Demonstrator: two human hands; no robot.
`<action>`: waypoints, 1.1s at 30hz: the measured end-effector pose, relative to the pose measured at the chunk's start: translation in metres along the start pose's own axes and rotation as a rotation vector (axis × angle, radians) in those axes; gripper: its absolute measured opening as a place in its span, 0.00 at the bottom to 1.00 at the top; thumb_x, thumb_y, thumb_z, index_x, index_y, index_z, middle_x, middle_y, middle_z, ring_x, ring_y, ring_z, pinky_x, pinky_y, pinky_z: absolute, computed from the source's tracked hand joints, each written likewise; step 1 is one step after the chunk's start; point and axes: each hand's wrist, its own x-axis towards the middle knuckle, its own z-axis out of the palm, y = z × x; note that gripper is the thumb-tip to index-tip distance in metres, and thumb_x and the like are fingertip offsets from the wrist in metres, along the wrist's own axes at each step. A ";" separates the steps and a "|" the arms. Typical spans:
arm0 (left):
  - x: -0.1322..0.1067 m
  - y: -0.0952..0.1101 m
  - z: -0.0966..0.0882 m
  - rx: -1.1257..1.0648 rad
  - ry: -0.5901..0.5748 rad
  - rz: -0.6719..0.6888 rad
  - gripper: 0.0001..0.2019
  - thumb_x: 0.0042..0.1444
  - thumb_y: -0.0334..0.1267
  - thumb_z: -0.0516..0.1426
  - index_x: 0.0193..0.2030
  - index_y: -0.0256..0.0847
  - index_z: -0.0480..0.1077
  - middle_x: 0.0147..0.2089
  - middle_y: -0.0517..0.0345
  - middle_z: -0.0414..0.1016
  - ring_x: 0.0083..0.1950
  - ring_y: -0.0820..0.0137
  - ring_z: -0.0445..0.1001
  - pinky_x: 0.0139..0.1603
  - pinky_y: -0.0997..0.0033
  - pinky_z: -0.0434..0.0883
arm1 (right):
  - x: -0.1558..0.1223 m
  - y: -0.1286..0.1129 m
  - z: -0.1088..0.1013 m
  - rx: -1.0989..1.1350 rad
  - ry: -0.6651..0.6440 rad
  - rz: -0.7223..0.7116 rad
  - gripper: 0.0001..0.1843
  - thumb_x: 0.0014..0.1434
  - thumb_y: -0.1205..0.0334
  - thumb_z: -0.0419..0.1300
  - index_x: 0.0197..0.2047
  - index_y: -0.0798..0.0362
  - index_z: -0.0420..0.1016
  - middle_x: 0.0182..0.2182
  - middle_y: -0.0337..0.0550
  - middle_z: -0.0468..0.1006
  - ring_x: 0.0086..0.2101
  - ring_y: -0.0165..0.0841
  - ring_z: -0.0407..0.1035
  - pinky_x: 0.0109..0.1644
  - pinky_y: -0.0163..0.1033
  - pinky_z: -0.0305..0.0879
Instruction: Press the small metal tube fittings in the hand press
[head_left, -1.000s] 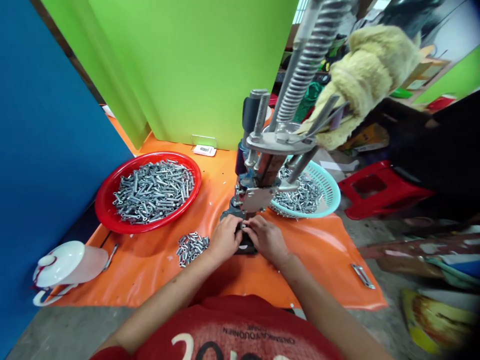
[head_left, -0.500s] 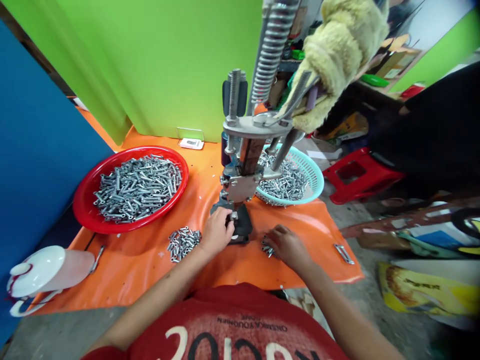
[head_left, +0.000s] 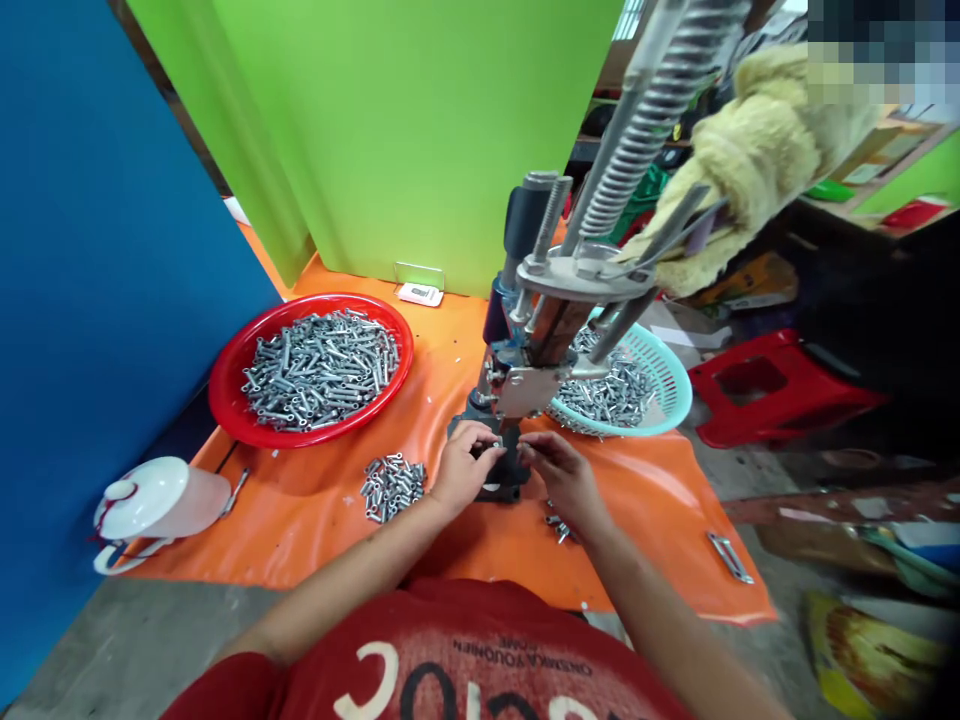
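A hand press (head_left: 551,330) with a long coil spring stands on the orange mat (head_left: 315,510). My left hand (head_left: 463,468) is pinched on a small metal part at the press's black base (head_left: 504,478). My right hand (head_left: 564,475) is just right of it, fingers pinched toward the same spot, holding something small I cannot make out. A small heap of metal parts (head_left: 391,486) lies left of my left hand. A few more parts (head_left: 559,526) lie under my right wrist.
A red bowl (head_left: 247,425) full of metal parts sits at the left, a teal basket (head_left: 671,385) of parts behind the press. A white lidded jug (head_left: 154,500) lies at the mat's left edge. A metal clip (head_left: 726,555), a red stool (head_left: 780,385), and blue and green panels surround.
My right hand has come back from the loose parts on the mat up to the press base, beside my left hand. The view has shifted slightly.
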 end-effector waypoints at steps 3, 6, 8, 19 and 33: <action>0.000 -0.003 0.000 -0.037 -0.002 -0.011 0.04 0.51 0.34 0.61 0.34 0.40 0.72 0.41 0.54 0.71 0.44 0.69 0.70 0.42 0.69 0.69 | 0.013 -0.005 0.016 0.016 0.047 -0.098 0.16 0.52 0.51 0.63 0.37 0.53 0.69 0.33 0.41 0.74 0.32 0.28 0.67 0.38 0.34 0.65; -0.001 -0.003 -0.001 -0.033 -0.004 -0.010 0.04 0.51 0.34 0.61 0.34 0.39 0.72 0.41 0.54 0.71 0.43 0.69 0.70 0.42 0.69 0.69 | 0.020 -0.003 0.023 -0.060 0.028 -0.158 0.14 0.53 0.51 0.61 0.35 0.53 0.69 0.32 0.41 0.74 0.32 0.29 0.68 0.37 0.34 0.66; -0.001 -0.003 -0.001 -0.032 -0.001 -0.010 0.03 0.51 0.34 0.60 0.34 0.39 0.72 0.41 0.54 0.71 0.43 0.69 0.70 0.42 0.69 0.69 | 0.021 -0.002 0.024 -0.100 0.013 -0.170 0.13 0.53 0.52 0.61 0.34 0.54 0.69 0.31 0.42 0.74 0.32 0.30 0.68 0.37 0.35 0.66; -0.001 0.003 0.001 -0.061 0.030 -0.027 0.02 0.52 0.35 0.60 0.32 0.39 0.72 0.39 0.54 0.71 0.42 0.70 0.70 0.42 0.68 0.69 | 0.008 -0.029 0.016 -0.714 -0.046 -0.518 0.07 0.61 0.60 0.53 0.38 0.53 0.70 0.35 0.47 0.74 0.38 0.34 0.69 0.43 0.39 0.66; -0.002 0.004 0.001 -0.068 0.054 0.002 0.02 0.52 0.34 0.60 0.31 0.39 0.71 0.38 0.54 0.71 0.42 0.69 0.71 0.45 0.67 0.70 | 0.020 -0.031 0.016 -0.660 -0.090 -0.416 0.07 0.59 0.61 0.55 0.33 0.54 0.71 0.31 0.44 0.75 0.33 0.32 0.70 0.37 0.36 0.66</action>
